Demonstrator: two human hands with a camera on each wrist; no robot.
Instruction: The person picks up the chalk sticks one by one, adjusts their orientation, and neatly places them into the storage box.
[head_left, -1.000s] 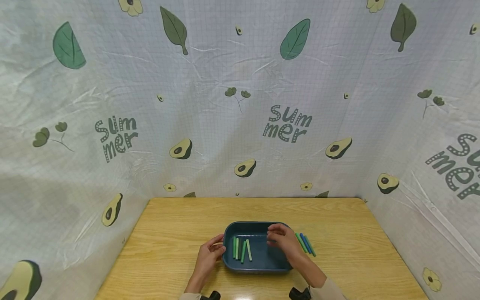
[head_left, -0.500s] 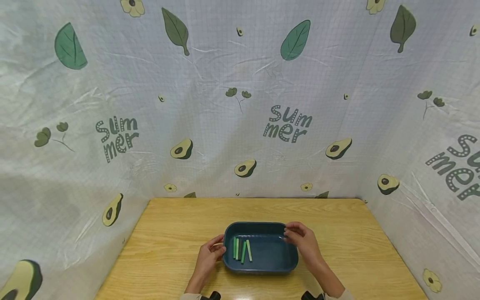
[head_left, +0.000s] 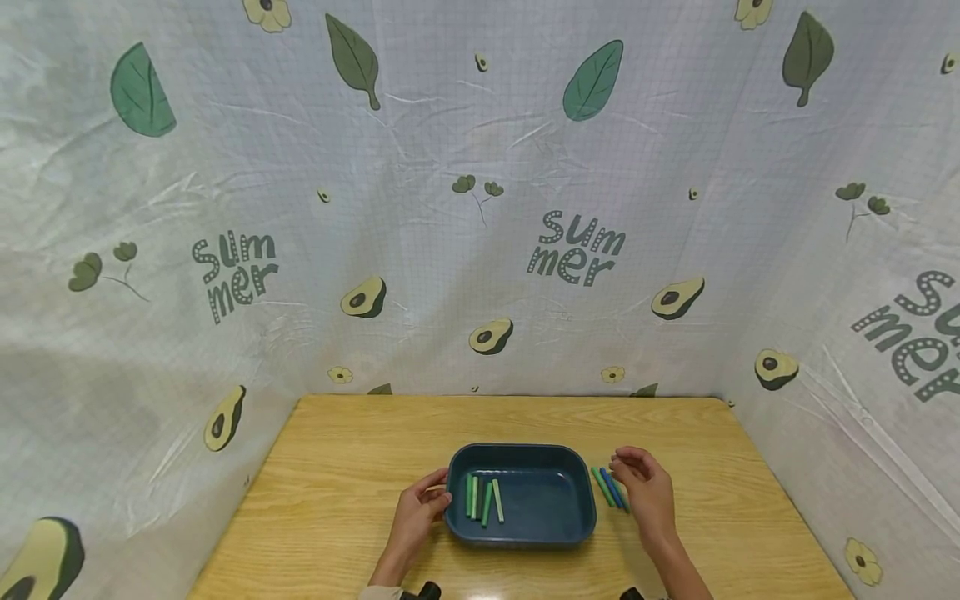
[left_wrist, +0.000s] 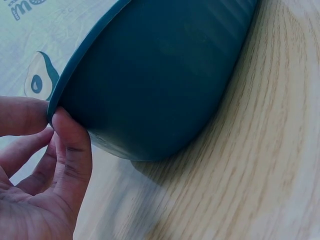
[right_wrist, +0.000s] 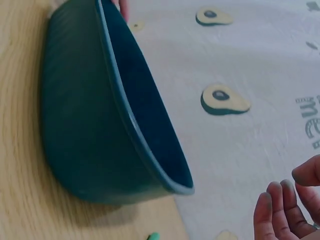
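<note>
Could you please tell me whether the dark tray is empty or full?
Neither: the tray holds several sticks at its left side; its right side is bare.

Pinching w/ the lft hand (head_left: 414, 510) btwn thumb (left_wrist: 25, 116) and bent fingers (left_wrist: 74, 145), w/ the others loosely curled in behind. Holding that one closer to the lft edge of the surface (head_left: 330, 483) than the rt, well short of the far edge. Reaching w/ the rt hand (head_left: 647, 492) over the rt half, approx level w/ the lft, a good way off the far rt corner. Bending its fingers softly inward, aimed twd the lft edge, w/ rt thumb (right_wrist: 306, 171) tip close to the fingertips (right_wrist: 274, 192) in wrist cam view. Coming in from the near edge w/ both lft forearm (head_left: 390, 571) and rt forearm (head_left: 678, 571), slanting twd each other.
</note>
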